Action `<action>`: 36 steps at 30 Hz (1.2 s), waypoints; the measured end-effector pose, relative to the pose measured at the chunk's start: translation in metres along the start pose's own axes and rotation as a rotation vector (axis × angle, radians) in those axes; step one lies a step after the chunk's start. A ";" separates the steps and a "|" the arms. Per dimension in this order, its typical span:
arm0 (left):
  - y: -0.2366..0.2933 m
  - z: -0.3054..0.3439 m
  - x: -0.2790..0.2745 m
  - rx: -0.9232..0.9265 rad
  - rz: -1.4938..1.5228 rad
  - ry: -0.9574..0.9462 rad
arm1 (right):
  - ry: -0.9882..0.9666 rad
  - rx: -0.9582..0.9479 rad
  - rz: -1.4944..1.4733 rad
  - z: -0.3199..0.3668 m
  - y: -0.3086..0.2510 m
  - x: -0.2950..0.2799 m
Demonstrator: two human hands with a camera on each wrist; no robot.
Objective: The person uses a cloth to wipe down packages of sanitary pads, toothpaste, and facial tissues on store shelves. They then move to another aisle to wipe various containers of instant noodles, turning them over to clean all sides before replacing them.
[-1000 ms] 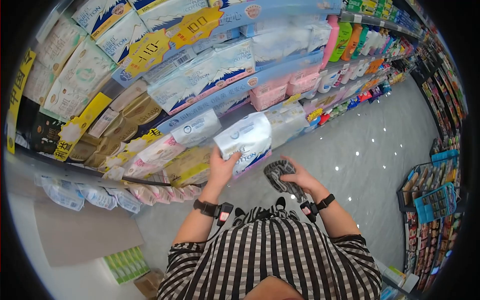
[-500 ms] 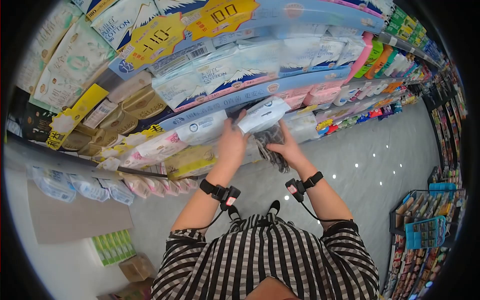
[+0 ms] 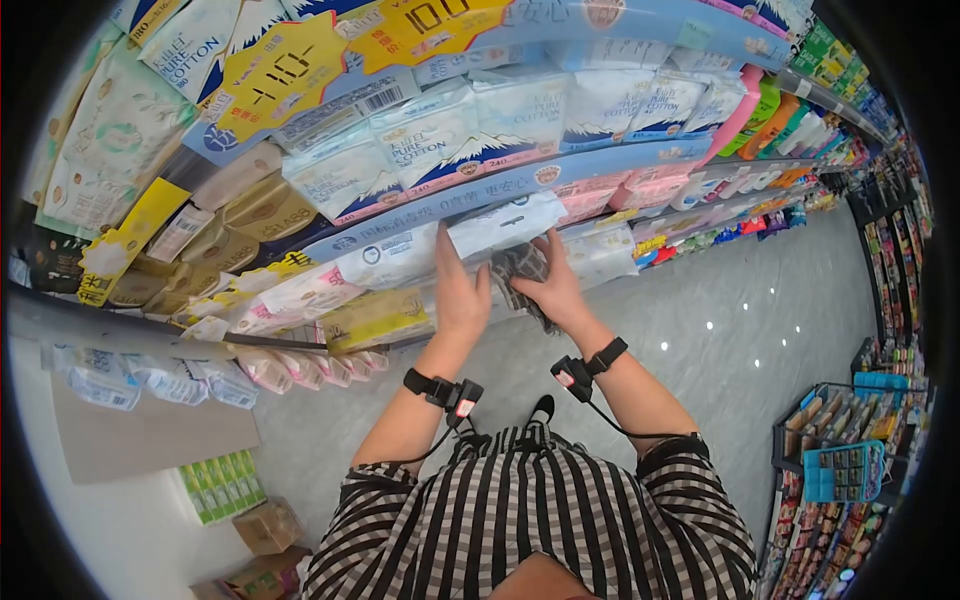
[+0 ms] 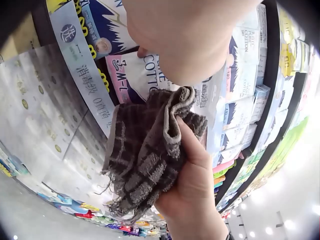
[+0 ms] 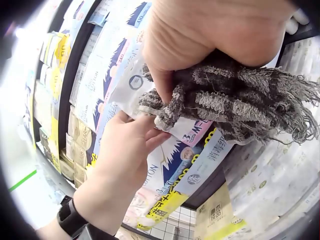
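A white soft pack printed PURE COTTON (image 3: pixel 508 222) stands at the front of the lower shelf, its top tilted toward me. My left hand (image 3: pixel 462 295) holds its left end, thumb on the near side and fingers partly hidden along the edge. My right hand (image 3: pixel 553 290) grips a crumpled dark grey checked towel (image 3: pixel 522 268) with frayed ends, the fingers reaching up to the pack's right end. In the left wrist view the towel (image 4: pixel 145 150) hangs in front of the pack's pink M-L corner (image 4: pixel 120 75). The right wrist view shows the towel (image 5: pixel 225 100) bunched under my right palm.
Rows of similar packs (image 3: pixel 430 140) fill the shelf above, behind a blue label strip (image 3: pixel 450 195). More white packs (image 3: pixel 390 258) sit left, clear-wrapped packs (image 3: pixel 600 250) right. Yellow price signs (image 3: pixel 280 75) jut out above. Grey floor (image 3: pixel 680 310) lies below right.
The pack has gone from in front of my body up and forward to the shelf, turning its top toward me. The right hand has brought the towel up against it.
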State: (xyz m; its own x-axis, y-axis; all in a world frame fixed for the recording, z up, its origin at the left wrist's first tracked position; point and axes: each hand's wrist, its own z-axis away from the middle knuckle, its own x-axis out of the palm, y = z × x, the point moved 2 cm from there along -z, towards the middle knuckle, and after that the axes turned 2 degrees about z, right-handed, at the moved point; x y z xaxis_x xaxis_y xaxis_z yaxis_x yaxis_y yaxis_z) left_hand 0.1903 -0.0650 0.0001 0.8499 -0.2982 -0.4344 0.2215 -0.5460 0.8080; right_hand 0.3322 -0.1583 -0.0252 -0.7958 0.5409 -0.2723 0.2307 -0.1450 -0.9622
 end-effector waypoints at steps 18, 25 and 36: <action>-0.007 -0.036 0.009 0.042 -0.152 -0.027 | 0.023 0.069 0.004 -0.006 -0.029 0.007; 0.001 -0.018 -0.005 0.029 -0.034 -0.080 | 0.088 -0.243 0.358 -0.015 -0.022 0.008; -0.039 0.062 -0.122 -0.145 -0.040 0.110 | -0.084 -0.089 0.280 0.053 0.027 -0.004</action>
State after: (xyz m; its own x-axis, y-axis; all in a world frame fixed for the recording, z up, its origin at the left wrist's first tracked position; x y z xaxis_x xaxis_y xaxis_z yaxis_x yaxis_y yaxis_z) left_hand 0.0479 -0.0556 -0.0030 0.8847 -0.1866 -0.4271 0.3155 -0.4347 0.8435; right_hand 0.3124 -0.2085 -0.0507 -0.7372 0.4192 -0.5299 0.4923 -0.2039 -0.8462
